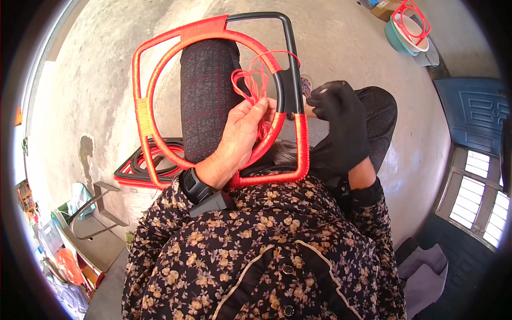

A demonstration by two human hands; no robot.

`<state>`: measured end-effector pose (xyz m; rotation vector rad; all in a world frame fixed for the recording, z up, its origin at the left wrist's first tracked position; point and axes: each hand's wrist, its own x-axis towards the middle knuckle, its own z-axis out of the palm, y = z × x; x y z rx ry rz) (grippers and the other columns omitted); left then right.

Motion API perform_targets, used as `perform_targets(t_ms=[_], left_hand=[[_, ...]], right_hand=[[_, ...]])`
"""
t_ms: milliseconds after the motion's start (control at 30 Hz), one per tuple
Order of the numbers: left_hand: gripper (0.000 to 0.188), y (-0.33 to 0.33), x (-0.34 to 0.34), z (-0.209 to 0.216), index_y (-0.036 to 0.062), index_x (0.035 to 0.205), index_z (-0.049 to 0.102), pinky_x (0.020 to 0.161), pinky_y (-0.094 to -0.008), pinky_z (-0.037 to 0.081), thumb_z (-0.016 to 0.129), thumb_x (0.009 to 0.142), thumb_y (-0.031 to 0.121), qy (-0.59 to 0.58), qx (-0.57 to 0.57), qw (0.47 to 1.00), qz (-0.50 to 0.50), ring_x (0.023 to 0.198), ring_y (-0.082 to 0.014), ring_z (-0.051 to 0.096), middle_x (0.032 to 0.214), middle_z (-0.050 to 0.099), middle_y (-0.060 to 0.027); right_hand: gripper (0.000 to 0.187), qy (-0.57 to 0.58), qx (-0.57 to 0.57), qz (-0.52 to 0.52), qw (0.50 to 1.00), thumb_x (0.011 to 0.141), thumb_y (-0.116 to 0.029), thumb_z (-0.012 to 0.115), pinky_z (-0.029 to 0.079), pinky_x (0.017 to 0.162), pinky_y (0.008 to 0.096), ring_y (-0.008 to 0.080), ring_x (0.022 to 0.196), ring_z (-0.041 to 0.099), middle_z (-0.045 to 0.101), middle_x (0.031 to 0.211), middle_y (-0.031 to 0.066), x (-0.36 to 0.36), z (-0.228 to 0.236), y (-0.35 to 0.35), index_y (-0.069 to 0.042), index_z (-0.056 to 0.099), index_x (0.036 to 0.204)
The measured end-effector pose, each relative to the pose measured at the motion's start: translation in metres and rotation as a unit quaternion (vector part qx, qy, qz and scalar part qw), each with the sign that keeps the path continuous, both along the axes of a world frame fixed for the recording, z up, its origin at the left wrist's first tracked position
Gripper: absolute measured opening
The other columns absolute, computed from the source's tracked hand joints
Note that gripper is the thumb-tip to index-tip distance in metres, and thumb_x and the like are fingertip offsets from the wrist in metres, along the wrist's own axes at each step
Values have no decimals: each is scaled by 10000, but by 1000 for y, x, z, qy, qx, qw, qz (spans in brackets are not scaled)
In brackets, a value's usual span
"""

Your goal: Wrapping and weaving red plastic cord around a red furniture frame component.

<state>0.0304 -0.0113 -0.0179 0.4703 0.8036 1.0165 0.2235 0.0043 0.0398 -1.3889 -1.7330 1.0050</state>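
Note:
Across my lap rests a square frame (290, 42) with a round ring inside it. Glossy red cord is wound tightly round much of it; the upper right bars are bare black. My left hand (240, 130), bare, pinches a looped bundle of red cord (249, 82) inside the ring, near its right side. A strand runs from the bundle over the right bar. To the right of the frame, my right hand (341, 120) wears a black glove, its fingers curled closed. What they hold, if anything, is hidden.
More black and red frames (140, 162) lie stacked at my left. A metal stand (101, 205) is beyond them. At the far right, another red frame (413, 24) sits in stacked basins (397, 37). A blue door panel (472, 104) stands along the right wall.

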Motion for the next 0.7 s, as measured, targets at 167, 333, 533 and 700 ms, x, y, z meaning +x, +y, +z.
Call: perform_targets(t_ms=[167, 333, 533, 700], left_hand=[[207, 8, 2, 4, 43, 938, 622, 457, -201, 371, 498, 968, 206, 114, -95, 988, 35, 523, -57, 473, 664, 556, 27], [130, 9, 0, 4, 45, 951, 615, 565, -210, 486, 600, 917, 169, 123, -78, 988, 45, 691, -69, 584, 764, 600, 16], [94, 13, 10, 3, 44, 924, 590, 539, -223, 507, 611, 907, 133, 78, -90, 983, 138, 615, -97, 589, 719, 602, -11], [132, 10, -1, -9, 35, 979, 602, 624, -269, 531, 566, 931, 152, 54, -90, 994, 10, 717, -131, 622, 836, 641, -62]], right_hand=[[256, 192, -221, 127, 948, 915, -182, 516, 522, 672, 298, 134, 810, 639, 635, 964, 63, 18, -34, 10, -21, 564, 1108], [380, 117, -313, 181, 925, 886, -205, 572, 504, 789, 289, 154, 901, 617, 630, 1010, 79, 11, -22, 13, -3, 522, 1203], [407, 153, -357, 162, 907, 860, -131, 615, 507, 781, 284, 149, 925, 610, 617, 1098, 86, 3, -46, 14, -14, 502, 1233], [282, 186, -333, 83, 921, 875, -111, 590, 512, 755, 281, 133, 854, 608, 635, 1006, 78, -6, -45, 13, 1, 568, 1133]])
